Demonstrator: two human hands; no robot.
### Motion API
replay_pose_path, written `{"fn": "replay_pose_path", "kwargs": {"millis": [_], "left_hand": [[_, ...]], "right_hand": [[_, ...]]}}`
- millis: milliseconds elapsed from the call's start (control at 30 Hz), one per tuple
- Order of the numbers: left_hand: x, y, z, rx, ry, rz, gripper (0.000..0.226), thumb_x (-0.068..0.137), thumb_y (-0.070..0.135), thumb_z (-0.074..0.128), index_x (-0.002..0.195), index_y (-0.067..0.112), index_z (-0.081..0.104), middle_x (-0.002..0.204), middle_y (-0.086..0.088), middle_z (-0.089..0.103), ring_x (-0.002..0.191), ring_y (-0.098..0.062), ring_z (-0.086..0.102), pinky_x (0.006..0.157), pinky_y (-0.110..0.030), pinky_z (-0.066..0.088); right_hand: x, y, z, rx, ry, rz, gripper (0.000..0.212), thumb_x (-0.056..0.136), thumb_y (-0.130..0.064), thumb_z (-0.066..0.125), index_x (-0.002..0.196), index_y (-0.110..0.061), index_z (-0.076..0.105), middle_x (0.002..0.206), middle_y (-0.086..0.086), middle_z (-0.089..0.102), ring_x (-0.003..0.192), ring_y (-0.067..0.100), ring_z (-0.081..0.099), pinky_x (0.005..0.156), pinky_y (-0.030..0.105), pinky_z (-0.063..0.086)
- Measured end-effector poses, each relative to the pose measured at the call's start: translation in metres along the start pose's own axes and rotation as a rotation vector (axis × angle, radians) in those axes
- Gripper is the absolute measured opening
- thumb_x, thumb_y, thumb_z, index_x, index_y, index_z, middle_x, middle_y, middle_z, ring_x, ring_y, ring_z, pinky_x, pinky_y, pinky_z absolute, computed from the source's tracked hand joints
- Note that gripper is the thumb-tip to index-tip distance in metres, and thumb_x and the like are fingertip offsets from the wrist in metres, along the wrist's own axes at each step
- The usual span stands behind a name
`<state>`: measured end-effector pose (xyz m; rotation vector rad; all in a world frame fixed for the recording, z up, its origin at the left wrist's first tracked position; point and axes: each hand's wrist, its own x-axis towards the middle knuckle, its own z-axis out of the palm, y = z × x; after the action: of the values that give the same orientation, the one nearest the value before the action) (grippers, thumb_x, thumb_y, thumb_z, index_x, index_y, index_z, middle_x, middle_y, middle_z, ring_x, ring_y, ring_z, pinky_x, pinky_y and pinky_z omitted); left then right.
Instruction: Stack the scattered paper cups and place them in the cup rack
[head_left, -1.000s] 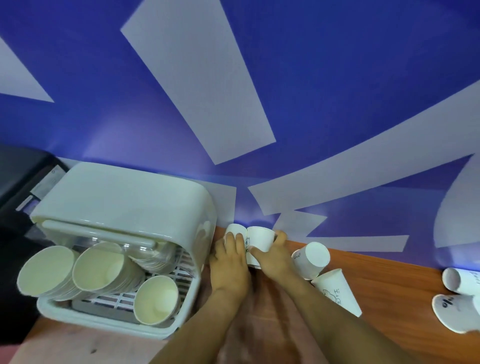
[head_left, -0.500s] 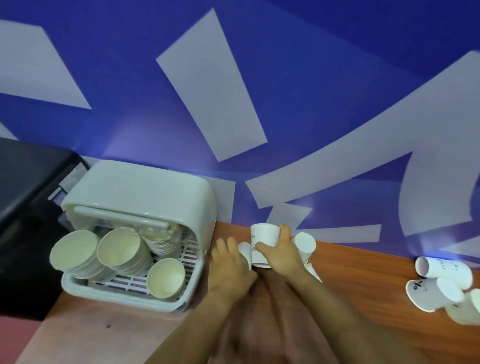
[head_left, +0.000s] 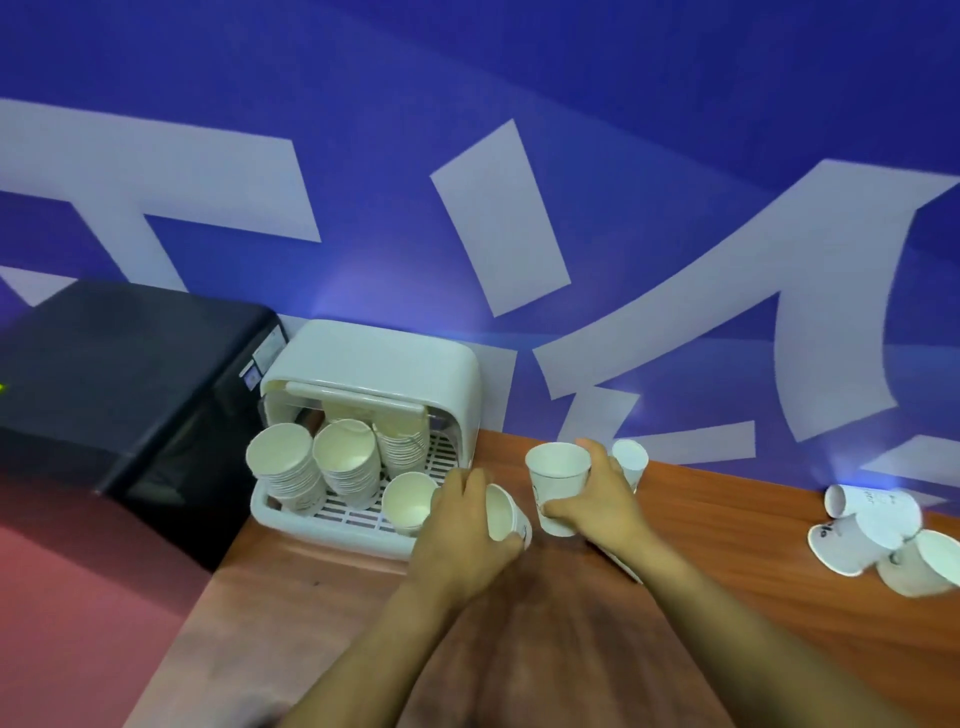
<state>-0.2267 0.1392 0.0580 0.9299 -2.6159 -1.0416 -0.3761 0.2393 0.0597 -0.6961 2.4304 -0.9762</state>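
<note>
My right hand (head_left: 597, 512) grips an upright white paper cup (head_left: 557, 480) with its mouth facing up, just right of the cup rack (head_left: 374, 364). In my left hand (head_left: 462, 530) is a second paper cup (head_left: 503, 514), tilted with its mouth toward the held upright cup. The white rack stands open at the table's left end and holds several stacks of cups (head_left: 291, 467) plus a single cup (head_left: 408, 501) at its front. Another loose cup (head_left: 629, 460) lies behind my right hand.
Three loose cups (head_left: 872, 530) lie tumbled at the right of the wooden table (head_left: 779, 597). A black appliance (head_left: 119, 384) sits left of the rack. A blue wall with white lettering rises right behind the table.
My right hand has lifted its cup upright and my left hand now holds a separate cup apart from it. The camera has pulled back and up.
</note>
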Motion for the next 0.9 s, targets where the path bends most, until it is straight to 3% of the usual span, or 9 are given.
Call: {"fn": "replay_pose_path", "kwargs": {"millis": [100,400,700,900], "left_hand": [[-0.011,-0.004,-0.018,-0.02,0.02,0.012,0.061,0.075,0.036,0.066,0.129,0.018,0.042,0.125,0.0,0.042,0.117,-0.021,0.042,0.096,-0.032,0.038],[-0.033,-0.019,-0.053,0.018,0.027,0.033,0.059,0.072,0.041,0.066,0.124,0.024,0.045,0.117,0.001,0.044,0.11,-0.021,0.045,0.092,-0.032,0.041],[-0.047,-0.027,0.001,0.223,-0.118,0.016,0.055,0.07,0.045,0.067,0.111,0.019,0.041,0.113,-0.001,0.044,0.107,-0.026,0.047,0.084,-0.039,0.047],[-0.036,-0.023,0.023,0.281,-0.128,0.024,0.052,0.071,0.035,0.065,0.113,0.02,0.039,0.116,0.001,0.048,0.11,-0.025,0.047,0.085,-0.038,0.04]], "right_hand": [[-0.013,-0.006,0.004,-0.006,-0.027,-0.035,0.073,0.055,-0.026,0.084,0.118,-0.026,0.047,0.113,-0.005,0.054,0.106,0.017,0.052,0.088,0.036,0.047],[-0.039,-0.017,0.017,-0.014,0.001,-0.119,0.072,0.056,-0.025,0.08,0.117,-0.029,0.043,0.109,-0.008,0.057,0.1,0.016,0.055,0.084,0.04,0.052],[-0.072,0.019,0.029,-0.085,-0.057,-0.015,0.089,0.058,-0.026,0.077,0.135,-0.027,0.034,0.121,-0.004,0.049,0.111,0.017,0.049,0.089,0.032,0.044],[-0.078,0.042,0.024,-0.11,-0.049,0.04,0.077,0.057,-0.026,0.077,0.122,-0.032,0.036,0.113,-0.005,0.051,0.105,0.016,0.049,0.087,0.037,0.047]]}}
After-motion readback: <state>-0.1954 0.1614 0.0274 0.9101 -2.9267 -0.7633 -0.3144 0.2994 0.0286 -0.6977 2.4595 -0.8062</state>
